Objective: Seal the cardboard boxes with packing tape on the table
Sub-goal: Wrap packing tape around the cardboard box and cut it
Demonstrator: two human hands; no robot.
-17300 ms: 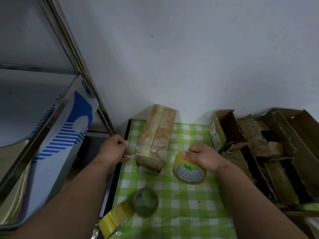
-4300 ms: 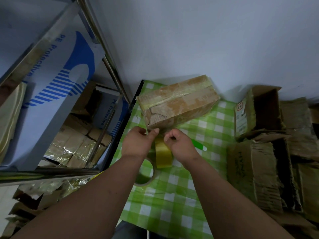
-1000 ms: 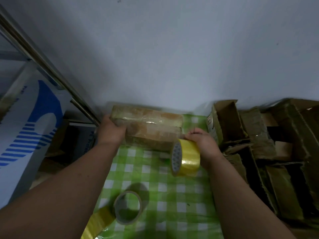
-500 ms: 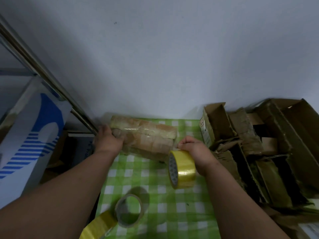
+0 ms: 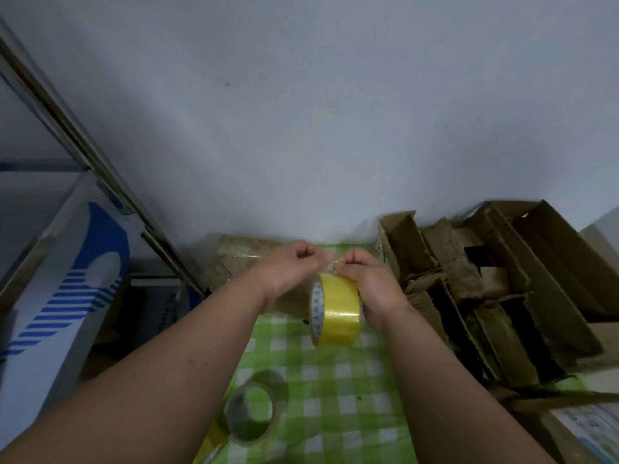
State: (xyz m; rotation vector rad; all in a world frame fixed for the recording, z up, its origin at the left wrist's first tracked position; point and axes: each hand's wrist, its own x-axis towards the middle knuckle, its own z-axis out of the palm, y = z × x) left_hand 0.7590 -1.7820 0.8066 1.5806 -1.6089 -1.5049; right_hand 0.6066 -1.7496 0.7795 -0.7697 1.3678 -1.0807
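A taped cardboard box (image 5: 234, 259) lies across the far end of the green checked table (image 5: 335, 373), partly hidden behind my arms. In front of it I hold a yellow roll of packing tape (image 5: 335, 311) on edge above the cloth. My right hand (image 5: 366, 279) grips the roll at its right side. My left hand (image 5: 289, 264) pinches the clear strip of tape (image 5: 330, 261) stretched between both hands over the roll.
A nearly spent tape roll (image 5: 253, 410) lies near the table's front edge. Several open, crumpled cardboard boxes (image 5: 502, 286) are piled at the right. A metal shelf frame (image 5: 100, 182) with blue-and-white cartons (image 5: 63, 289) stands at the left. A white wall closes off the back.
My left hand has let go of the box's left end and come over to the roll, where it now pinches the tape end. The roll has risen slightly toward the box.
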